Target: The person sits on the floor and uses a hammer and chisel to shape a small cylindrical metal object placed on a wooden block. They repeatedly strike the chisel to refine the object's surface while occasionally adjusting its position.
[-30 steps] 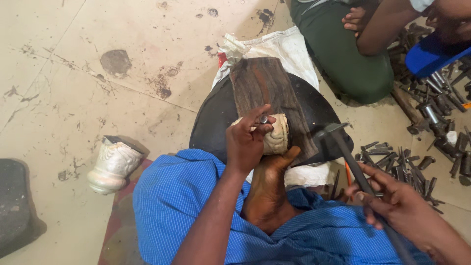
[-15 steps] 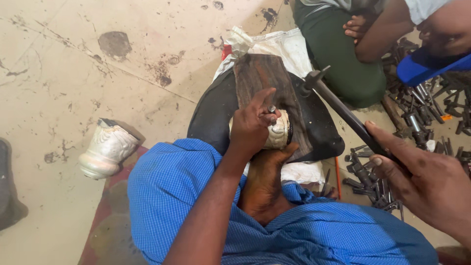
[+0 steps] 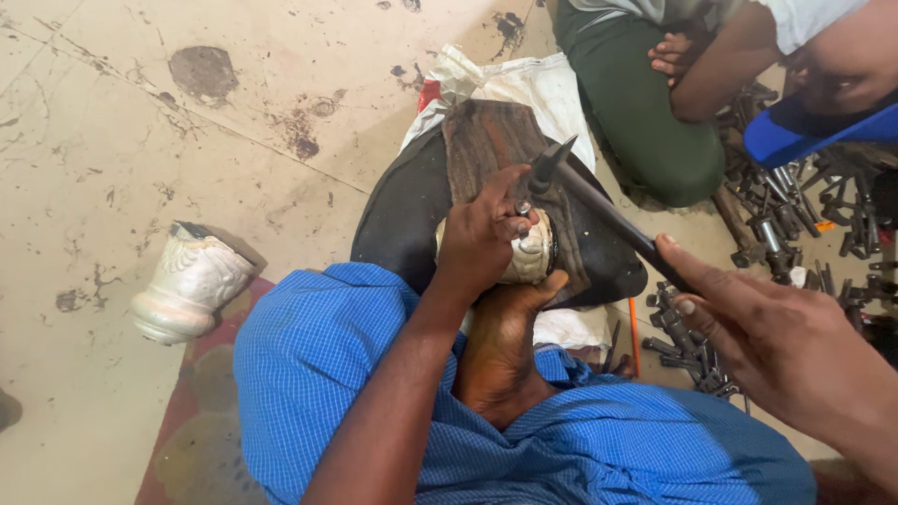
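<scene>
- Left hand [image 3: 488, 236]: I have it curled shut around a small metal punch [image 3: 523, 207], tip set on the pale carved piece [image 3: 529, 254]; the fingers also bear on the piece.
- Pale carved piece: it lies on the dark wooden block [image 3: 491, 145], braced from below by my bare foot [image 3: 500, 351].
- Right hand [image 3: 781, 341]: closed on the handle of the hammer [image 3: 599, 206], thumb along the shaft; the head hangs just beside the punch top, not clearly touching.
- Step, as I judge it: striking the punch. I would keep the punch steady, fingers low and clear of its top, blows short and square, foot pressure firm.
- Surroundings: second carved piece [image 3: 187, 283] well apart on the floor; loose metal tools [image 3: 795, 215] to the right; another person's hand [image 3: 675, 54] beyond the block.
</scene>
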